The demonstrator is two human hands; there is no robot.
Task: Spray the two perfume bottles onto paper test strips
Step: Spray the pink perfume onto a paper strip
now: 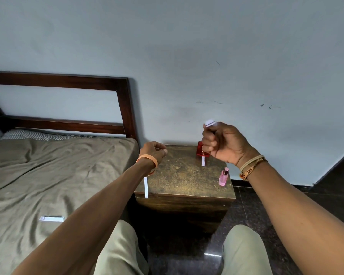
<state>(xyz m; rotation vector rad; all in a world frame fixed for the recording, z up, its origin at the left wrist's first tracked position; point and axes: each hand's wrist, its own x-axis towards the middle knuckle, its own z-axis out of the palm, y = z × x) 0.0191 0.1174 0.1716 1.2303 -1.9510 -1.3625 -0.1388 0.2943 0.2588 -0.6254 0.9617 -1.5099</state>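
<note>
My right hand (224,143) is raised over the back of the small wooden table (179,175) and grips the red perfume bottle (201,150). The bottle's red base shows below my fingers and its white top sticks out above the fist. A white paper strip (203,161) lies just under that bottle. The pink perfume bottle (224,176) stands near the table's right edge. My left hand (154,151) hovers over the table's back left corner with curled fingers, thumb against fingertip, nothing visible in it. Another strip (146,187) hangs over the table's left front edge.
A bed (48,175) with an olive sheet and a dark wooden headboard (125,108) stands against the table's left side; a third paper strip (51,218) lies on it. The wall rises right behind the table. My knees are below, over a dark tiled floor (266,205).
</note>
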